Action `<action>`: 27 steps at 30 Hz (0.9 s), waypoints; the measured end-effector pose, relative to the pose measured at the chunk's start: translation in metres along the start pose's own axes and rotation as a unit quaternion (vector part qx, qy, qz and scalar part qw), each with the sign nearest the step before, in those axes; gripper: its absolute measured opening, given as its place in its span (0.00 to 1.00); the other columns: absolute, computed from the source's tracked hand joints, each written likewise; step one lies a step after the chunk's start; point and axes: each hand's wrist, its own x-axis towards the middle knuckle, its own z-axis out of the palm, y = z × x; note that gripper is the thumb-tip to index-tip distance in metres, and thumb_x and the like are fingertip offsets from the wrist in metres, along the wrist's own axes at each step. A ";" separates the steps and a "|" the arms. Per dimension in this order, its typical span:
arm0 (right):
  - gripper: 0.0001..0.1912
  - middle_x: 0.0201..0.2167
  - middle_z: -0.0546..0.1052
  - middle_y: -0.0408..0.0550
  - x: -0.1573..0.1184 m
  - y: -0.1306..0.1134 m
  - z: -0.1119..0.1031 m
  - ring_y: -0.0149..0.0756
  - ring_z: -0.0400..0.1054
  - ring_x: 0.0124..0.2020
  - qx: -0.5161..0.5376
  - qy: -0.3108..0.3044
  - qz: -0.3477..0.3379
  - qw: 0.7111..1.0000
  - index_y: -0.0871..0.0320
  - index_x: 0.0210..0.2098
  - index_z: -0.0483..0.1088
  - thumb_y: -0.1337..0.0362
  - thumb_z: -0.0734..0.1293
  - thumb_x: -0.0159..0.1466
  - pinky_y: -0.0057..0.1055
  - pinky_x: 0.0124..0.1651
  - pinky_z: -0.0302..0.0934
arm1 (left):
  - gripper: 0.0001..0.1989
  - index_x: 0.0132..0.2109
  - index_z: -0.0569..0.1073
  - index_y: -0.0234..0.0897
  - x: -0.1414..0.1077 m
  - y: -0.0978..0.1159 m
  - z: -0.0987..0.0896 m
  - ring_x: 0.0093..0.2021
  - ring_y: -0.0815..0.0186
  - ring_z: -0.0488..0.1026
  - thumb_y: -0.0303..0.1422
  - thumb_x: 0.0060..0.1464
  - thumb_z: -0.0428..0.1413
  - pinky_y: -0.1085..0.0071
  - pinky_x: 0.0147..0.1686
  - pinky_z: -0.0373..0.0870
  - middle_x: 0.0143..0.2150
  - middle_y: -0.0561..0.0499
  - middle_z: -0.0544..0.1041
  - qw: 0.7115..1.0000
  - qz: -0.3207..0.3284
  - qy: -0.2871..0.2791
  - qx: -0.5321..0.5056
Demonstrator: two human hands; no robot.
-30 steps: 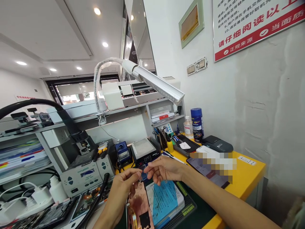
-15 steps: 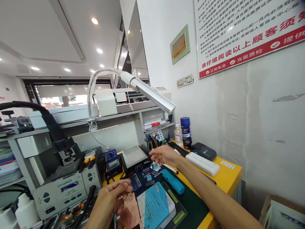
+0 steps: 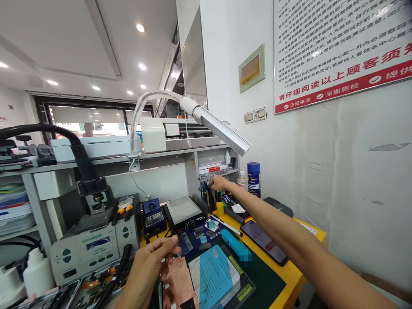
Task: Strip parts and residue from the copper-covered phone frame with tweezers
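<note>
My left hand (image 3: 157, 253) is at the lower middle, thumb and forefinger pressed together. Whatever lies in this pinch is too small to make out. Its lower fingers are beside the upper left edge of a copper-coloured phone panel (image 3: 179, 279), and I cannot tell whether they grip it. My right hand (image 3: 220, 183) reaches far forward, fingers curled down over the upright tools (image 3: 207, 193) at the back of the bench. What those fingers hold is hidden. A blue-and-white box (image 3: 214, 274) rests on the green mat (image 3: 265, 281), right of the panel.
A bright blue tool (image 3: 230, 241) and a phone (image 3: 264, 241) lie under my right forearm. Behind the mat stands a flat heating plate (image 3: 183, 212). A lamp (image 3: 222, 128) hangs overhead. A blue spray can (image 3: 254, 179) stands by the wall; a grey station (image 3: 93, 253) is at left.
My right hand has moved forward from above the bench to the upright tools, its fingers now curled down. The left hand stays beside the copper-coloured panel. The view has shifted slightly.
</note>
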 end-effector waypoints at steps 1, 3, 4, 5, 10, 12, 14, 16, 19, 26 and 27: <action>0.17 0.54 0.72 0.52 0.002 -0.002 0.001 0.45 0.71 0.49 -0.017 -0.010 0.000 1.000 0.60 0.55 0.69 0.59 0.67 0.69 0.44 0.49 0.70 | 0.19 0.29 0.79 0.31 -0.001 0.000 0.000 0.19 0.74 0.62 0.45 0.42 0.69 0.79 0.14 0.55 0.26 0.48 0.78 1.000 0.005 0.000 0.000; 0.17 0.53 0.72 0.53 0.006 -0.004 0.000 0.44 0.71 0.49 -0.045 -0.029 0.000 0.999 0.60 0.55 0.69 0.59 0.67 0.69 0.44 0.49 0.70 | 0.19 0.29 0.78 0.32 -0.002 0.001 0.000 0.20 0.73 0.61 0.46 0.43 0.68 0.79 0.15 0.55 0.26 0.49 0.77 1.000 0.015 -0.001 0.000; 0.16 0.53 0.72 0.52 0.008 -0.004 -0.002 0.44 0.71 0.49 -0.056 -0.036 0.000 0.998 0.59 0.54 0.69 0.59 0.66 0.70 0.44 0.49 0.70 | 0.19 0.29 0.78 0.32 -0.002 0.001 -0.001 0.20 0.73 0.61 0.46 0.44 0.68 0.78 0.15 0.55 0.26 0.50 0.76 1.000 0.019 -0.004 0.002; 0.15 0.54 0.72 0.52 0.009 -0.005 -0.004 0.43 0.71 0.49 -0.066 -0.042 -0.001 0.997 0.59 0.54 0.70 0.59 0.66 0.70 0.43 0.49 0.70 | 0.19 0.28 0.78 0.32 -0.003 0.001 -0.001 0.19 0.74 0.60 0.46 0.44 0.67 0.78 0.15 0.55 0.25 0.50 0.76 1.000 0.022 -0.007 0.004; 0.16 0.54 0.72 0.52 0.008 -0.008 -0.012 0.44 0.71 0.49 -0.102 -0.042 -0.011 0.994 0.60 0.54 0.70 0.59 0.66 0.70 0.43 0.49 0.70 | 0.20 0.27 0.76 0.33 -0.003 0.000 -0.003 0.17 0.75 0.59 0.48 0.46 0.66 0.77 0.16 0.52 0.24 0.51 0.75 0.999 0.030 -0.016 0.013; 0.16 0.53 0.72 0.52 0.005 -0.010 -0.012 0.44 0.71 0.49 -0.108 -0.035 -0.019 0.993 0.60 0.54 0.70 0.59 0.66 0.70 0.44 0.49 0.70 | 0.20 0.27 0.76 0.33 -0.004 0.001 -0.003 0.18 0.75 0.59 0.48 0.47 0.66 0.77 0.16 0.52 0.25 0.50 0.75 0.999 0.034 -0.017 0.015; 0.16 0.54 0.72 0.52 0.000 -0.012 -0.012 0.44 0.71 0.49 -0.109 -0.028 -0.028 0.993 0.60 0.54 0.70 0.59 0.66 0.70 0.43 0.49 0.69 | 0.20 0.26 0.76 0.33 -0.005 0.003 -0.002 0.18 0.75 0.59 0.48 0.47 0.65 0.77 0.16 0.53 0.25 0.50 0.75 0.999 0.039 -0.020 0.017; 0.16 0.54 0.72 0.52 -0.005 -0.015 -0.014 0.44 0.71 0.49 -0.106 -0.018 -0.036 0.994 0.60 0.54 0.70 0.59 0.66 0.70 0.43 0.49 0.70 | 0.20 0.27 0.76 0.33 -0.006 0.004 -0.003 0.20 0.74 0.59 0.47 0.47 0.65 0.77 0.16 0.54 0.26 0.49 0.75 0.999 0.045 -0.020 0.019; 0.17 0.54 0.72 0.52 -0.012 -0.020 -0.026 0.44 0.71 0.49 -0.091 0.005 -0.041 0.995 0.60 0.54 0.70 0.59 0.67 0.69 0.43 0.49 0.70 | 0.19 0.29 0.78 0.33 -0.006 0.004 -0.005 0.21 0.73 0.60 0.47 0.46 0.66 0.77 0.16 0.54 0.27 0.49 0.76 0.998 0.054 -0.016 0.020; 0.18 0.52 0.73 0.55 -0.042 -0.032 -0.078 0.43 0.72 0.48 -0.031 0.078 -0.060 0.995 0.63 0.54 0.69 0.59 0.67 0.69 0.43 0.48 0.70 | 0.20 0.27 0.76 0.32 -0.004 0.005 -0.009 0.18 0.75 0.59 0.48 0.48 0.65 0.77 0.16 0.54 0.22 0.52 0.73 0.997 0.068 0.005 0.020; 0.17 0.52 0.73 0.54 -0.050 -0.033 -0.080 0.43 0.72 0.47 -0.021 0.082 -0.070 0.994 0.62 0.54 0.69 0.59 0.67 0.69 0.43 0.48 0.70 | 0.20 0.28 0.76 0.32 -0.003 0.007 -0.010 0.19 0.74 0.60 0.47 0.49 0.65 0.78 0.16 0.54 0.23 0.52 0.74 0.997 0.071 0.011 0.019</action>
